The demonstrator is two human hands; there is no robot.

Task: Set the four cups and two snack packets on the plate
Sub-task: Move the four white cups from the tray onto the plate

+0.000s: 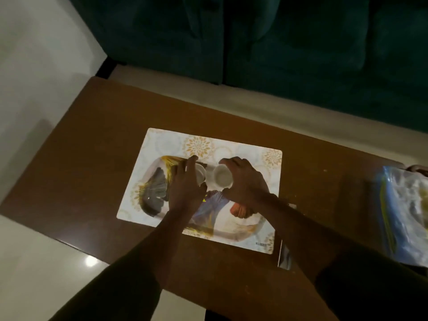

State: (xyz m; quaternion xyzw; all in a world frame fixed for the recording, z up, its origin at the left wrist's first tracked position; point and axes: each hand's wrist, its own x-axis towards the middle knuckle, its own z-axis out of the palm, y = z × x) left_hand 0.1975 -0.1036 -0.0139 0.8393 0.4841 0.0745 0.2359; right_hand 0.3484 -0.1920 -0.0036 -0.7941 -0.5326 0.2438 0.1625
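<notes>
A patterned oval plate (152,193) with grey, gold and blue leaf shapes lies on a white placemat (234,147). My right hand (245,181) is shut on a small white cup (222,178), tilted with its mouth toward the camera, above the plate's far middle. My left hand (185,184) grips another white cup (200,176) right beside it. The two cups are close together; I cannot tell whether they touch the plate. A bit of yellow (204,199) shows under my left hand. No snack packet is plainly visible.
The brown wooden table (92,140) carries the mat. A clear plastic bag with a blue edge (403,214) lies at the table's right end. A silvery flat item (284,256) sits by the mat's near right corner. A dark green sofa (278,42) stands beyond.
</notes>
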